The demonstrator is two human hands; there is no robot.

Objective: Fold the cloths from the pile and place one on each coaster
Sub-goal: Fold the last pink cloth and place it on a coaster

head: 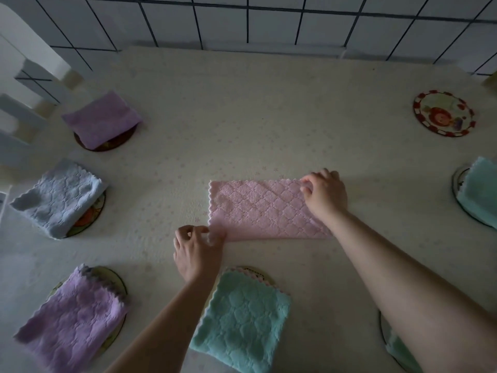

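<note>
I see six coasters already covered; my left hand and right hand pinch opposite corners of the half-folded pink cloth mid-bench. One bare coaster remains.

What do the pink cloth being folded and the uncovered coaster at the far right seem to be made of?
Pink cloth: soft plush microfibre or terry by the look, with a matte quilted diamond texture and zigzag-cut edges. Uncovered coaster: a flat, rigid disc with a printed red pattern and a slight sheen; possibly glass, ceramic or plastic, not certain.
</note>
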